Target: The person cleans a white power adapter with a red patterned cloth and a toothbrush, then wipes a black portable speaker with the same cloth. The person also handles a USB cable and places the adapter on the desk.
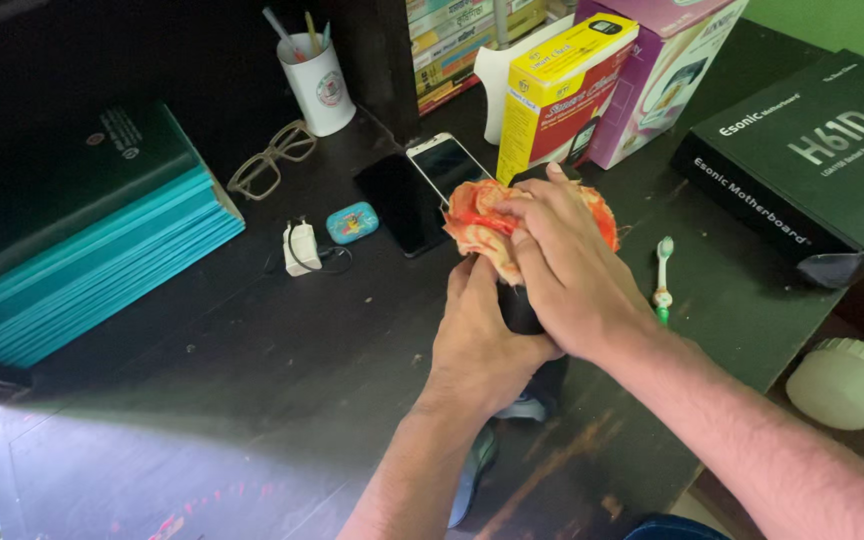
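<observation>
At the centre of the frame both hands work on one dark object (522, 305), which stands upright on the desk (252, 400). The left hand (477, 345) is wrapped around its lower body, fingers closed on it. The right hand (567, 265) lies flat over the top and presses an orange-and-red cloth (477, 225) against the object's upper end. What the dark object is cannot be told, since the hands cover most of it.

Judging by this, the step in hand is wiping or rubbing the top of the object with the cloth. The next move calls for a steady left-hand grip while the right turns or drags the cloth across the surface.

A green toothbrush (663, 280) lies just right of the hands; two phones (422, 190) lie above them.
</observation>
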